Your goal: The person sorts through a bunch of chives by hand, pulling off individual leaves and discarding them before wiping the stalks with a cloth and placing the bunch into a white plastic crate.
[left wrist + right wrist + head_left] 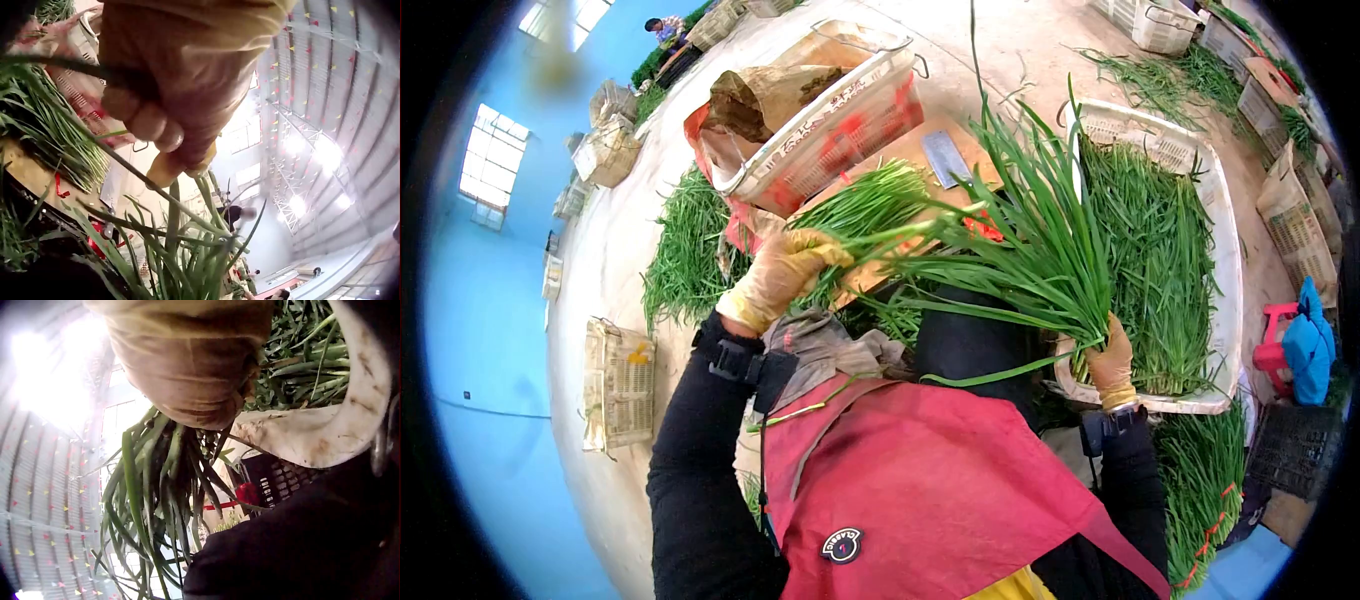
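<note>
My gloved left hand (785,272) pinches a few stalks of Chinese chives between thumb and fingers; in the left wrist view their ends point toward the larger bunch. At the right, my gloved right hand (1111,368) grips the lower end of a big bunch of Chinese chives (1040,235), its long leaves fanning up and left across my lap. Behind the left hand, a trimmed pile of chives (870,200) lies on a wooden board (915,150). On that board rests a cleaver blade (946,158), with red ties (982,229) nearby.
Close on the right stands a white basket (1232,290) packed with chives. A dirty white crate (830,125) sits beyond the board, with loose chives (690,250) on the floor left of it. A beige crate (619,385) stands at left. Tied chives (1200,480) lie beside my right arm.
</note>
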Demonstrator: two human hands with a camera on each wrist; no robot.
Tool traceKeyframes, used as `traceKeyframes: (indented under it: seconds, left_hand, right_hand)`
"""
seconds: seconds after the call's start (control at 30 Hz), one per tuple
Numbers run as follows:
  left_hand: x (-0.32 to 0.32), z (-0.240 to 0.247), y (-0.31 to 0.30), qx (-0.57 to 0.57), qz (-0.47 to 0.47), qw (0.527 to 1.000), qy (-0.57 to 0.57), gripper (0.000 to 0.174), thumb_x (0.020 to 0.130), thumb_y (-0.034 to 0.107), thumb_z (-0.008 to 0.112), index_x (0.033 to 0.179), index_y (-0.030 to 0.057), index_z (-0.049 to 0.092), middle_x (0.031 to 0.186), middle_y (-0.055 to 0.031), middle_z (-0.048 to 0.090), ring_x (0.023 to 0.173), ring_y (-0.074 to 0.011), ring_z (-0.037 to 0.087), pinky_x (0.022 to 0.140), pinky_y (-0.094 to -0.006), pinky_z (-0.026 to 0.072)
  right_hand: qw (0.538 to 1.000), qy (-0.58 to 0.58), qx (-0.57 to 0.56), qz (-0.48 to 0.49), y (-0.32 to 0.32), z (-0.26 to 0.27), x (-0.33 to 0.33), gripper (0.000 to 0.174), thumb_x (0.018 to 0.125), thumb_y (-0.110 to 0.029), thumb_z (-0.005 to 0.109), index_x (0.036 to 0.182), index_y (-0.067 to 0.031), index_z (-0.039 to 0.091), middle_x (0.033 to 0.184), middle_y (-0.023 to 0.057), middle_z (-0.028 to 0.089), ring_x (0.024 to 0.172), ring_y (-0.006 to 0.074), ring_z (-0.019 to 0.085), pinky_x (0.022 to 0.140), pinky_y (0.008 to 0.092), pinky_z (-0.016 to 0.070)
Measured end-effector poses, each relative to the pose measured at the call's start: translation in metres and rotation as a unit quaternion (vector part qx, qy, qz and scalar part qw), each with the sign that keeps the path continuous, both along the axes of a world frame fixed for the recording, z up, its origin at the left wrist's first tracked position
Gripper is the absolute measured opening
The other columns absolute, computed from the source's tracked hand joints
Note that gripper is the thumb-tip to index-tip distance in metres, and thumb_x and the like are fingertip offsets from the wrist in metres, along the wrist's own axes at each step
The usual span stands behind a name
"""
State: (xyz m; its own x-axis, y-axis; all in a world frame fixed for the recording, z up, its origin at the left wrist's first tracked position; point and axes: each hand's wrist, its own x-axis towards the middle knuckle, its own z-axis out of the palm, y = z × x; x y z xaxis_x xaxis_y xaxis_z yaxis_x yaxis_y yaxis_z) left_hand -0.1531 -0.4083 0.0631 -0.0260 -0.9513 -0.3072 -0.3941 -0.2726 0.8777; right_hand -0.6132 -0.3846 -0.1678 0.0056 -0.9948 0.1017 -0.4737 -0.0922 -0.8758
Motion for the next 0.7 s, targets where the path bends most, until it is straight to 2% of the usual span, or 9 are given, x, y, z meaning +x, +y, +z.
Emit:
traceKeyframes:
  seconds: [0.07,0.1,0.2,0.33,0.43,0.47,0.57,0.63,0.7]
  left_hand:
    - [0.004,0.003,0.006,0.008,-0.030,0.998,-0.058,0.016,0.092,0.016,0.065,0.093,0.0017,0.072,0.079,0.0022,0.067,0.053,-0.0017,0.042,0.048,-0.0189,0.0314]
    - [0.009,-0.007,0.009,-0.033,-0.010,0.999,-0.020,0.012,0.089,0.013,0.068,0.090,0.0016,0.073,0.079,0.0019,0.067,0.058,-0.0036,0.048,0.052,-0.0204,0.0369]
    - [0.020,-0.008,0.020,-0.063,-0.001,0.989,-0.137,0.011,0.085,0.010,0.072,0.087,-0.0016,0.071,0.079,-0.0009,0.067,0.068,-0.0084,0.056,0.063,-0.0250,0.0456]
    - [0.016,0.003,0.030,-0.060,-0.009,0.976,-0.210,0.012,0.083,0.010,0.072,0.083,-0.0026,0.071,0.074,-0.0048,0.065,0.068,-0.0110,0.058,0.063,-0.0269,0.0461]
    - [0.017,0.002,0.038,-0.042,-0.026,0.973,-0.227,0.017,0.085,0.015,0.071,0.084,-0.0019,0.071,0.066,-0.0006,0.061,0.060,-0.0073,0.053,0.056,-0.0254,0.0439]
    - [0.014,0.004,0.042,-0.041,-0.037,0.967,-0.248,0.021,0.087,0.020,0.069,0.086,-0.0003,0.072,0.069,-0.0059,0.065,0.063,-0.0124,0.058,0.060,-0.0300,0.0475]
    - [0.012,-0.002,0.045,-0.062,-0.064,0.951,-0.296,0.022,0.087,0.019,0.062,0.086,-0.0001,0.072,0.073,-0.0079,0.066,0.067,-0.0168,0.061,0.063,-0.0314,0.0489]
    - [0.008,0.001,0.050,-0.012,-0.061,0.972,-0.226,0.022,0.084,0.016,0.056,0.089,0.0009,0.072,0.073,-0.0056,0.065,0.059,-0.0115,0.057,0.056,-0.0276,0.0464]
    - [0.012,-0.002,0.057,0.030,-0.056,0.992,-0.112,0.028,0.081,0.014,0.052,0.097,0.0002,0.071,0.073,-0.0023,0.064,0.056,-0.0075,0.053,0.054,-0.0230,0.0438]
  right_hand:
    - [1.000,0.025,-0.003,-0.006,0.000,0.005,0.000,0.055,0.078,-0.004,0.072,0.129,0.0024,0.053,0.115,0.0158,0.067,0.103,0.0238,0.066,0.090,0.0319,0.0497]
    - [1.000,0.013,-0.002,-0.011,0.000,0.006,0.000,0.054,0.077,-0.003,0.071,0.128,0.0017,0.054,0.114,0.0147,0.067,0.102,0.0228,0.065,0.090,0.0318,0.0491]
    - [1.000,-0.014,0.001,-0.022,-0.001,0.005,-0.001,0.050,0.077,-0.003,0.071,0.125,-0.0003,0.056,0.110,0.0122,0.068,0.099,0.0209,0.064,0.089,0.0315,0.0479]
    - [1.000,0.014,0.012,-0.017,-0.002,0.005,-0.004,0.051,0.078,-0.004,0.070,0.126,0.0015,0.054,0.113,0.0158,0.067,0.102,0.0250,0.065,0.089,0.0319,0.0489]
    - [0.999,0.026,0.017,-0.041,-0.005,-0.005,-0.014,0.050,0.078,-0.006,0.071,0.125,0.0006,0.055,0.111,0.0142,0.067,0.100,0.0238,0.064,0.088,0.0319,0.0486]
    - [0.998,0.030,0.006,-0.051,-0.005,-0.010,-0.018,0.049,0.078,-0.007,0.072,0.124,0.0003,0.056,0.109,0.0125,0.067,0.099,0.0218,0.064,0.088,0.0316,0.0482]
    - [0.996,0.032,0.001,-0.084,-0.003,-0.004,-0.015,0.048,0.079,-0.006,0.071,0.124,0.0003,0.056,0.108,0.0113,0.067,0.098,0.0201,0.062,0.088,0.0309,0.0472]
    - [0.995,0.063,0.003,-0.079,-0.010,-0.043,-0.037,0.061,0.073,-0.004,0.071,0.130,0.0041,0.051,0.117,0.0161,0.064,0.104,0.0245,0.062,0.091,0.0340,0.0484]
    - [0.997,-0.019,0.054,-0.058,-0.010,-0.032,-0.034,0.066,0.072,-0.004,0.072,0.133,0.0053,0.048,0.123,0.0176,0.061,0.109,0.0249,0.059,0.094,0.0340,0.0472]
